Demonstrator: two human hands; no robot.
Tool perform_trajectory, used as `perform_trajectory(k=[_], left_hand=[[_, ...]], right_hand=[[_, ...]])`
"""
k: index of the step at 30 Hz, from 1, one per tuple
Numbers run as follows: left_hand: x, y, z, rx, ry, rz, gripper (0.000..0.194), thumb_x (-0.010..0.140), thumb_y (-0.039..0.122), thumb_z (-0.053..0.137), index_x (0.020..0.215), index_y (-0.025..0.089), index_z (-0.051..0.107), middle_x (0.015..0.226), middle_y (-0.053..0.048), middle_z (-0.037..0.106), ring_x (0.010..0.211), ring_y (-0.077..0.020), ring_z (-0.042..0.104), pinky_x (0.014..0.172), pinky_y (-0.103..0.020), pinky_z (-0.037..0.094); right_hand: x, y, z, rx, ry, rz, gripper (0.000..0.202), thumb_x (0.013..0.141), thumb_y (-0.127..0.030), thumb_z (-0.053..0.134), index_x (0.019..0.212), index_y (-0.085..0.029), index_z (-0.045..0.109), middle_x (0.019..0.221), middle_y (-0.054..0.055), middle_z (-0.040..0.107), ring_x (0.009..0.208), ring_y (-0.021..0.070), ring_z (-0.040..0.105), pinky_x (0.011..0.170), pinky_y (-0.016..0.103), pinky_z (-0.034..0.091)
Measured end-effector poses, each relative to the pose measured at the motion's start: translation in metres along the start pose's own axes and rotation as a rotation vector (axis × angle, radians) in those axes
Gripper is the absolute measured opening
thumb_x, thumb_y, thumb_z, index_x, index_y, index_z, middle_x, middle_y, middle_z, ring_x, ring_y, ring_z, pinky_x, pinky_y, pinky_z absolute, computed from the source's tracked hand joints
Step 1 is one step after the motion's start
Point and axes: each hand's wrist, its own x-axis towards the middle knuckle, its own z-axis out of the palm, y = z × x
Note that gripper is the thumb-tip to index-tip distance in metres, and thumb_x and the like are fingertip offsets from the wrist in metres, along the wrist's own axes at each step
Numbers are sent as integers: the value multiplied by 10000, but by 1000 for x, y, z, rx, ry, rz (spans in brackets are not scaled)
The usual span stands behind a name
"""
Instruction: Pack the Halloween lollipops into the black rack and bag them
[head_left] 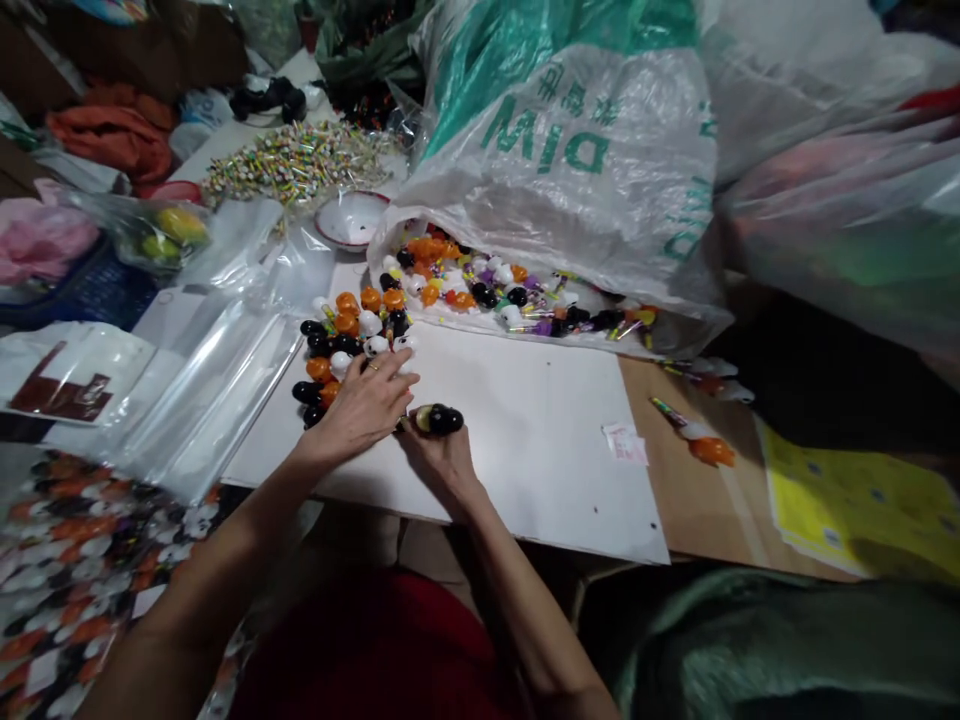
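Observation:
Small toys with glossy orange, white and black heads (pixel 346 324) lie in a cluster on the white board (pixel 525 430). My left hand (pixel 367 400) lies over the near right side of that cluster, its fingers stretched out across some of the toys. A ring shows on one finger. Close beside it, my right hand (pixel 444 458) is closed round a toy with a shiny black head (pixel 447 418) and a pale yellowish part. The head sticks out above the fingers; the rest of this toy is hidden in the grip.
A large white-and-green printed sack (pixel 570 170) spills mixed toys behind the board. Clear plastic bags (pixel 225 390) lie left, with a bowl (pixel 351 220) and a heap of small striped sticks (pixel 300 160) further back. One orange-headed toy (pixel 709 450) lies right, near yellow sheets (pixel 855 500).

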Motion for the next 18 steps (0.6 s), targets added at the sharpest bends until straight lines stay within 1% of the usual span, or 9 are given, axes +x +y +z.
perform_trajectory(k=[3, 5, 7, 9, 11, 12, 14, 16, 18], left_hand=[[-4, 1, 4, -13, 40, -14, 359, 1005, 353, 415, 1243, 199, 635, 1525, -130, 459, 1402, -281, 425, 1153, -550, 274], [-5, 4, 8, -31, 57, -23, 413, 975, 468, 474, 1243, 198, 635, 1520, -139, 462, 1398, -295, 427, 1155, -556, 276], [-5, 8, 9, -37, 70, -28, 479, 940, 544, 510, 1237, 190, 637, 1519, -146, 459, 1392, -309, 433, 1157, -564, 277], [-5, 11, 6, -28, 105, -38, 473, 937, 538, 520, 1207, 172, 649, 1510, -159, 468, 1387, -321, 439, 1157, -578, 276], [-7, 5, -3, -30, 201, -49, 429, 952, 485, 517, 1210, 168, 646, 1509, -159, 472, 1394, -315, 436, 1171, -580, 262], [-10, -3, -8, -48, 284, -76, 412, 957, 459, 513, 1227, 175, 639, 1506, -151, 479, 1397, -304, 435, 1182, -568, 257], [-18, -31, -18, -138, 503, -223, 405, 963, 430, 493, 1261, 188, 623, 1473, -131, 521, 1381, -274, 460, 1193, -514, 284], [-28, -66, -19, -312, 670, -501, 413, 958, 420, 463, 1251, 182, 631, 1388, -130, 596, 1314, -263, 530, 1158, -467, 364], [-35, -93, -8, -579, 662, -756, 434, 938, 429, 452, 1222, 165, 647, 1315, -140, 648, 1249, -273, 586, 1112, -453, 424]], right_hand=[[6, 1, -3, -166, -49, -197, 172, 850, -323, 532, 883, -173, 609, 831, 53, 663, 714, 166, 578, 683, 277, 474], [6, -1, -6, -287, -80, -264, 178, 883, -268, 453, 873, -175, 605, 828, 63, 650, 709, 168, 582, 672, 272, 464], [7, -2, -5, -386, -99, -276, 203, 900, -241, 414, 879, -170, 603, 820, 74, 642, 680, 170, 581, 648, 270, 452], [13, -5, -1, -461, -125, -274, 204, 897, -231, 409, 903, -162, 601, 806, 82, 643, 655, 178, 580, 627, 277, 440], [19, -7, 2, -479, -148, -274, 202, 889, -239, 422, 945, -158, 598, 819, 87, 655, 671, 191, 594, 632, 285, 439], [21, -8, 3, -466, -151, -269, 200, 892, -256, 430, 955, -162, 595, 825, 84, 661, 679, 194, 599, 632, 285, 438], [18, -8, 1, -410, -146, -246, 194, 906, -301, 447, 954, -176, 587, 836, 71, 666, 691, 193, 602, 630, 280, 435], [7, -7, -4, -356, -143, -212, 177, 912, -323, 464, 929, -187, 575, 831, 54, 662, 688, 182, 594, 621, 270, 427], [-10, -7, -11, -318, -153, -171, 143, 901, -317, 485, 888, -195, 558, 782, 29, 643, 662, 167, 569, 605, 260, 412]])
